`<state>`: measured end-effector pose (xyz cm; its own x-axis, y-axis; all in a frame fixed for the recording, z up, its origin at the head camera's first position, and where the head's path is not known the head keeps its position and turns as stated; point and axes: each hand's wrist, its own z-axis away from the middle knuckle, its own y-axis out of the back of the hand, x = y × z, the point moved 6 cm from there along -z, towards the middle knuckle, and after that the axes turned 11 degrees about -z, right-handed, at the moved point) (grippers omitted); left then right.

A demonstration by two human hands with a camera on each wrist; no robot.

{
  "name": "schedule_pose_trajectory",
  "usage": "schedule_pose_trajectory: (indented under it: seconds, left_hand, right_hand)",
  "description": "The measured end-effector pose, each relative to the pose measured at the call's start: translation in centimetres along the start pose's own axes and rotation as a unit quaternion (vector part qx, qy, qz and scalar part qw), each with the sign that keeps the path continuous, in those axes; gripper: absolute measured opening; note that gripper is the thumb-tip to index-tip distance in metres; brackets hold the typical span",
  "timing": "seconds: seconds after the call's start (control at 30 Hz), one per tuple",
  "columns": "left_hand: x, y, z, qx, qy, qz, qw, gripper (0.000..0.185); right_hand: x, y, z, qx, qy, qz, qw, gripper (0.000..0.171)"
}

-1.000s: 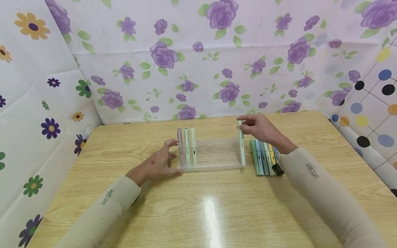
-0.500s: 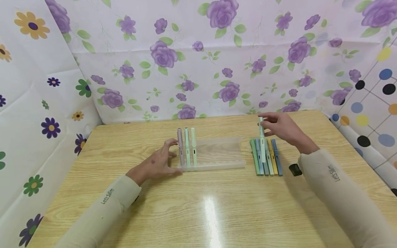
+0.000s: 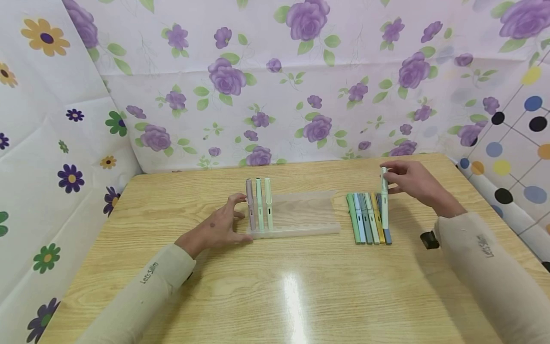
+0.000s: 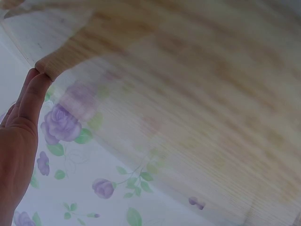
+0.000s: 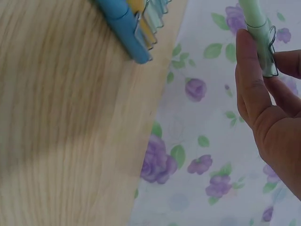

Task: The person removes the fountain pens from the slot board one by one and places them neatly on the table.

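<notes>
A clear plastic pen stand point(image 3: 302, 230) stands mid-table. At its left end lean a mauve pen point(image 3: 249, 205), a mint pen point(image 3: 259, 205) and a pale yellow-green pen point(image 3: 269, 205). My left hand point(image 3: 219, 222) holds the stand's left end, thumb by the front corner and fingers at the side; the left wrist view has its fingertips point(image 4: 44, 75) on the clear panel's edge. Thumb and fingers of my right hand point(image 3: 414, 184) pinch a pale green pen point(image 3: 384, 200) by its clipped cap end. That pen hangs upright, overlapping a blue pen point(image 3: 388, 236) in the head view.
Right of the stand lies a row of several pens, including a green pen point(image 3: 354, 220) and a yellow pen point(image 3: 380, 234). Their clips point(image 5: 149, 44) show in the right wrist view. Flowered cloth point(image 3: 275, 95) hangs along the table's back edge.
My right hand has carried the pale green pen rightward from the stand's right end, across the row, to the row's right end. The left hand and the stand have stayed put.
</notes>
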<state>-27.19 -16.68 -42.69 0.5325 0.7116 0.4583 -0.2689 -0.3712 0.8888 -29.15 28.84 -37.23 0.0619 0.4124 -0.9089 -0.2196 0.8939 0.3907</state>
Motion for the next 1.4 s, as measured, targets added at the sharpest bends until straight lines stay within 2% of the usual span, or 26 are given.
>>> schedule_pose_trajectory:
  seconds: [0.23,0.57,0.8,1.0,1.4]
  left_hand:
    - [0.0,0.0,0.0,0.0,0.001,0.004,1.0,0.105]
    - [0.0,0.0,-0.1,-0.002,0.005,0.006,1.0,0.104]
    - [0.0,-0.1,-0.1,-0.007,0.007,0.009,0.9999,0.104]
    - [-0.1,-0.1,-0.1,-0.004,0.011,0.004,0.9999,0.103]
    - [-0.1,-0.1,0.0,-0.005,0.02,0.003,0.9998,0.105]
  right_hand:
    - [2.4,1.0,0.3,-0.006,-0.038,-0.002,0.999,0.056]
    - [5.1,0.7,0.4,-0.023,-0.069,-0.036,0.997,0.053]
    - [6.9,0.7,0.0,-0.018,-0.108,0.001,0.994,0.052]
    - [7.5,0.5,-0.4,-0.013,-0.129,0.028,0.991,0.048]
    - [7.7,0.1,-1.6,-0.002,-0.138,0.032,0.99,0.046]
